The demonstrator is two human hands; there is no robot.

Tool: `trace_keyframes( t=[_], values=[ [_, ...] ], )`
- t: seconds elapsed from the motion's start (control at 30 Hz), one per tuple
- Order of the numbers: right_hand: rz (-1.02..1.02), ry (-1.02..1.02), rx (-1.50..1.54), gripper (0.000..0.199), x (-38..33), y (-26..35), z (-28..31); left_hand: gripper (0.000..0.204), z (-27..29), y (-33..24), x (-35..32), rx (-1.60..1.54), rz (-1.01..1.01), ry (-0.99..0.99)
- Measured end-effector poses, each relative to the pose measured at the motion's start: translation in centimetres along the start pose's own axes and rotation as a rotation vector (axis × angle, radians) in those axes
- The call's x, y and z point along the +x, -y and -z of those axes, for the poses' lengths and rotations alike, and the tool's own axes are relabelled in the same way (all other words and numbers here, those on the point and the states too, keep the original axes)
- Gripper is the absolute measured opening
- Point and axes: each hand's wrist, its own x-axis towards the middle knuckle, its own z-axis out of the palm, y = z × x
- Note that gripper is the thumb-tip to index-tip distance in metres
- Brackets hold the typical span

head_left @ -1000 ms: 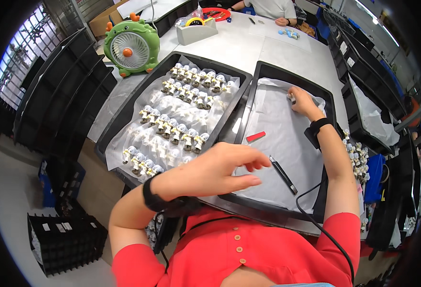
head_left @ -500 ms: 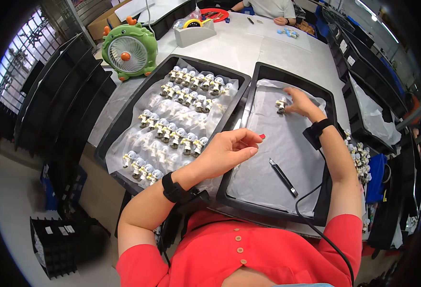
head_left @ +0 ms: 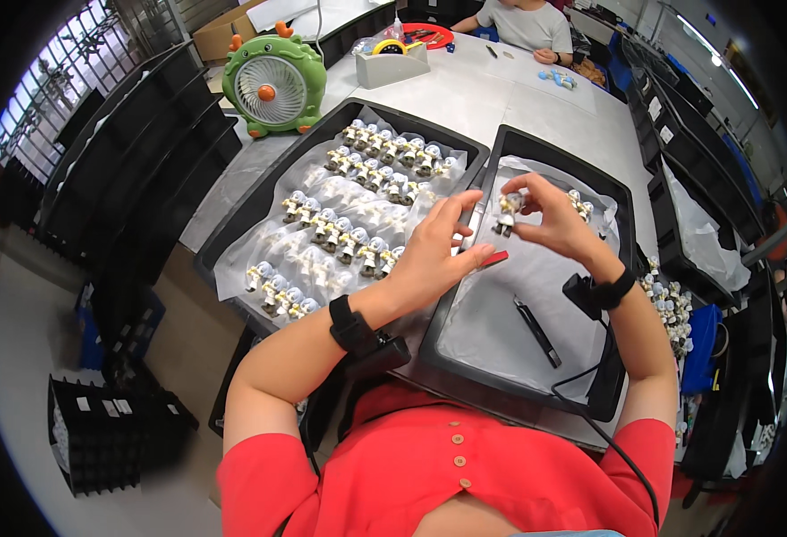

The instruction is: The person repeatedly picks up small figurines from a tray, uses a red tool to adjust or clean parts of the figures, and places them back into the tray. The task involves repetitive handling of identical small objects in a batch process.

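My right hand (head_left: 550,217) pinches a small figurine (head_left: 507,215) with a white body, a dark base and yellow touches, held over the right tray (head_left: 438,345). My left hand (head_left: 438,249) is close by, over the edge between the trays, its thumb and fingers apart. Just past the left thumb shows a small red piece (head_left: 495,259); its kind is unclear. Behind the right hand, another figurine (head_left: 579,206) lies on the tray's white paper. A black-and-silver pen-like tool (head_left: 537,333) lies on that paper too.
The left black tray (head_left: 210,261) holds rows of similar figurines on white tissue. A green fan (head_left: 274,85) and a tape dispenser (head_left: 393,67) stand behind. More figurines (head_left: 675,309) sit at the right. Across the table, a person (head_left: 529,27) sits. A cable (head_left: 581,377) crosses the right tray.
My right hand has come left and nearer, with a figurine now raised in its fingers. My left hand has turned and its fingers have spread upward. The view has shifted slightly.
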Motion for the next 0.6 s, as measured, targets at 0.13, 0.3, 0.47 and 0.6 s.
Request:
trace_keyframes(
  t=[0.13,0.3,0.47,0.6],
  values=[
    [0.237,0.004,-0.021,0.043,-0.6,5.3,-1.0,0.06,0.2,-1.0,-0.1,-0.045,-0.073,-0.026],
    [0.125,-0.137,0.116,0.048,-1.7,6.0,-1.5,0.054,0.0,-0.5,-0.1,-0.551,0.073,0.054],
    [0.171,-0.135,0.177,0.054,-2.0,5.0,-2.0,0.048,0.4,-0.5,0.2,-1.017,0.227,0.136],
    [0.291,-0.059,0.085,0.058,-2.0,5.2,-3.1,0.048,0.3,-0.3,0.2,-1.259,0.304,0.143]
  ],
)
